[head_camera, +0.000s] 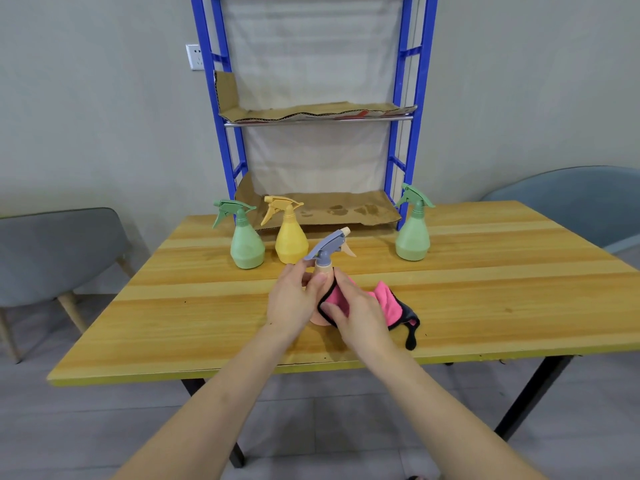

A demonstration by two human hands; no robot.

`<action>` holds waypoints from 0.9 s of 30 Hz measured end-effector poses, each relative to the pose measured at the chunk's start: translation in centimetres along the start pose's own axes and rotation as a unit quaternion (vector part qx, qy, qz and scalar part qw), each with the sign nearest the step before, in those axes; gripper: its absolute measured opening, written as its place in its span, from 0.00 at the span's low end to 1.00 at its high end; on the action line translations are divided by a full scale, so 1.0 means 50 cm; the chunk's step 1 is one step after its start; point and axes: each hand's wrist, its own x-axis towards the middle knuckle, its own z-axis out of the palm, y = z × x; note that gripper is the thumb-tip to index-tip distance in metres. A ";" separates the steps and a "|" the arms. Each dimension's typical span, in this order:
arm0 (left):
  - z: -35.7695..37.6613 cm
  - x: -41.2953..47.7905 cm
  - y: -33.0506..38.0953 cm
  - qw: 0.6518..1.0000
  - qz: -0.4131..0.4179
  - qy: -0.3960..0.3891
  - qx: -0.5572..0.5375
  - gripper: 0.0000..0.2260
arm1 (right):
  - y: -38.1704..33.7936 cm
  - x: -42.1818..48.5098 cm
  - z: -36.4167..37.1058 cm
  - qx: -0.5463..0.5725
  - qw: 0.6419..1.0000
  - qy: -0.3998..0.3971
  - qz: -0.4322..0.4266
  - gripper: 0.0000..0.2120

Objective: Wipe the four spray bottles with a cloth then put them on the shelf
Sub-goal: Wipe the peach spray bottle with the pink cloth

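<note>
Bottles done: none shelved; shelf (346,206) bare of bottles.
Wiping now: peach bottle (320,271), my left hand (294,299) gripping its neck.
Cloth (377,303): pressed under my right hand (356,310) fingers.
Left: three bottles (291,240) beyond my fingertips.

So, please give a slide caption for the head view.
Left hand steadies peach bottle; right hand wipes with pink cloth.

Four spray bottles stood on the surface (485,271): two green bottles (246,249) (413,237), one yellow bottle (291,244) and one peach bottle with a grey-blue trigger head (327,245). There was one pink cloth (388,306), two hands (294,303) (360,313), one blue shelf rack (408,98) and two grey chairs (52,251) (571,199).
</note>
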 end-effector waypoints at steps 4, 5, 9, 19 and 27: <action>0.005 -0.002 0.015 0.999 -0.040 -0.003 -0.027 0.19 | 0.011 0.019 -0.005 -0.023 1.000 -0.017 0.004 0.32; 0.008 0.000 0.021 0.999 -0.046 -0.002 -0.001 0.21 | 0.015 0.022 -0.005 -0.032 0.999 -0.022 0.006 0.31; 0.020 0.011 0.037 0.995 -0.069 0.029 0.071 0.19 | 0.042 0.033 -0.001 -0.072 0.996 -0.042 0.021 0.29; 0.032 0.028 0.022 0.936 -0.130 0.031 -0.327 0.15 | 0.062 0.016 -0.018 0.086 0.995 0.002 0.055 0.29; 0.029 0.051 0.107 0.837 -0.176 0.049 -0.515 0.16 | 0.035 0.026 -0.035 0.188 0.979 0.070 0.034 0.26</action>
